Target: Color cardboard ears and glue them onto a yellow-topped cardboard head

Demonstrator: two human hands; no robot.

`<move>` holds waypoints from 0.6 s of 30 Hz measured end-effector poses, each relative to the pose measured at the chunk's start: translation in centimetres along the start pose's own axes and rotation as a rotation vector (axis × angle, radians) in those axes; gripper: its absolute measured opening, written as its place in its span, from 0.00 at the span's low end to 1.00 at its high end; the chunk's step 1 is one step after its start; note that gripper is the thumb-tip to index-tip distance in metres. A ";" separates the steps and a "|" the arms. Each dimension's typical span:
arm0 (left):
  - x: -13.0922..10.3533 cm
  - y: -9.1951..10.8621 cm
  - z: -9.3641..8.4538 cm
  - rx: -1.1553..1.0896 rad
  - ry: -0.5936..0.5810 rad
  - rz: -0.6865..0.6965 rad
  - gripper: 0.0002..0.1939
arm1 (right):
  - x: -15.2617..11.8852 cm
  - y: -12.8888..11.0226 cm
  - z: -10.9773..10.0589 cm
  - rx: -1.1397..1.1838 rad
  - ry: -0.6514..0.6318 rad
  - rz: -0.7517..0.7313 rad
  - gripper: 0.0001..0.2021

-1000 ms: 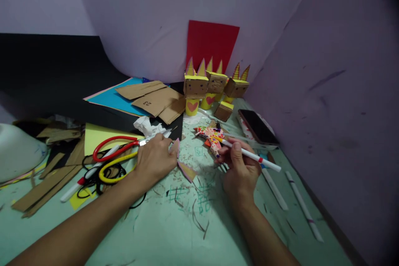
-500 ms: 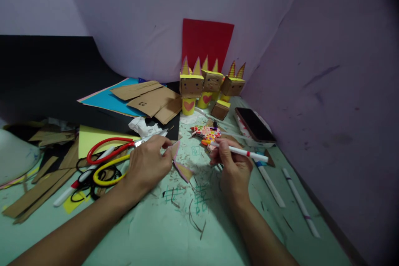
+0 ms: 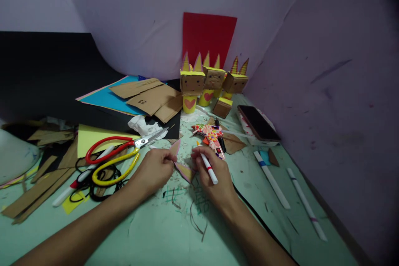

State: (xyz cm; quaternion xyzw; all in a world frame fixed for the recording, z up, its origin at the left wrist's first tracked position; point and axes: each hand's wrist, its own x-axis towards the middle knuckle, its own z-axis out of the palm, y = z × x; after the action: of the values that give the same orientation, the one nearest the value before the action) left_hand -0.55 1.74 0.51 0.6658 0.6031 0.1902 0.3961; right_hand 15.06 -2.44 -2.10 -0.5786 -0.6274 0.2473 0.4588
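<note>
My left hand (image 3: pixel 157 168) is closed on a small triangular cardboard piece with a pink edge (image 3: pixel 176 148), its tip pointing up. A second such triangle (image 3: pixel 185 171) lies just below, between my two hands. My right hand (image 3: pixel 213 171) holds a white marker (image 3: pixel 208 168) with a red band, its orange tip towards the back. Behind my right hand lies a patterned glue gun (image 3: pixel 210 134). Scissors with red and yellow handles (image 3: pixel 116 156) rest left of my left hand.
Cardboard figures with pointed ears (image 3: pixel 192 83) stand at the back before a red sheet (image 3: pixel 208 37). A phone (image 3: pixel 258 122) and markers (image 3: pixel 272 180) lie right. Cardboard pieces (image 3: pixel 151 99), crumpled tissue (image 3: pixel 144 126) and a black cord (image 3: pixel 102 194) are left.
My right hand has moved left, closer to my left hand and the triangles, and the marker has turned to point more away from me. The glue gun shows more fully.
</note>
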 end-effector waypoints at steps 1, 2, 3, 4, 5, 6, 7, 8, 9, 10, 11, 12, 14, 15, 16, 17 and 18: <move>0.0 0.2 0.1 -0.071 -0.030 -0.063 0.09 | 0.0 -0.1 0.0 -0.007 -0.005 0.005 0.09; -0.1 0.4 0.1 -0.141 -0.063 -0.126 0.08 | 0.0 -0.1 0.0 -0.014 -0.010 0.008 0.09; -0.1 0.5 0.1 -0.201 -0.091 -0.177 0.07 | 0.0 -0.2 0.1 -0.021 -0.016 0.010 0.09; -0.1 0.6 0.1 -0.245 -0.112 -0.209 0.06 | 0.0 -0.2 0.1 -0.027 -0.021 0.010 0.09; -0.1 0.7 0.1 -0.263 -0.118 -0.214 0.05 | 0.0 -0.2 0.1 -0.031 -0.027 0.011 0.10; -0.1 0.6 0.0 -0.253 -0.106 -0.189 0.05 | 0.0 -0.2 0.1 -0.031 -0.032 0.013 0.10; -0.1 0.5 -0.2 -0.212 -0.069 -0.135 0.06 | 0.0 -0.3 0.0 -0.029 -0.036 0.011 0.10; 0.0 0.3 -0.4 -0.148 -0.015 -0.063 0.07 | 0.0 -0.3 0.0 -0.024 -0.043 0.006 0.10; 0.1 0.1 -0.6 -0.069 0.039 0.009 0.08 | -0.1 -0.4 -0.1 -0.020 -0.055 -0.003 0.10; 0.2 -0.2 -0.8 0.013 0.073 0.069 0.09 | -0.1 -0.5 -0.2 -0.022 -0.073 -0.013 0.11; 0.2 -0.4 -1.0 0.087 0.084 0.106 0.10 | -0.2 -0.7 -0.4 -0.034 -0.099 -0.021 0.11; 0.3 -0.7 -1.1 0.150 0.073 0.119 0.11 | -0.3 -0.9 -0.5 -0.061 -0.132 -0.026 0.13; 0.2 -0.9 -1.1 0.249 0.026 0.113 0.12 | -0.5 -1.4 -0.6 -0.155 -0.202 -0.020 0.18; 0.2 -1.0 -1.0 0.283 0.013 0.113 0.12 | -0.6 -1.7 -0.7 -0.214 -0.232 -0.020 0.20; 0.1 -1.0 -0.9 0.303 0.009 0.116 0.12 | -0.7 -1.9 -0.7 -0.271 -0.256 -0.029 0.22; 0.1 -1.0 -0.8 0.308 0.009 0.118 0.12 | -0.8 -2.2 -0.7 -0.321 -0.274 -0.044 0.24; 0.0 -1.0 -0.7 0.297 0.004 0.122 0.12 | -0.9 -2.4 -0.6 -0.360 -0.287 -0.060 0.24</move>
State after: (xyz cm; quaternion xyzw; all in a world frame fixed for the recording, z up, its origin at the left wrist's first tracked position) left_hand -1.74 1.92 0.18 0.7520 0.5839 0.1241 0.2796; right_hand 14.33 -3.90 -0.10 -0.5910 -0.7372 0.1973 0.2614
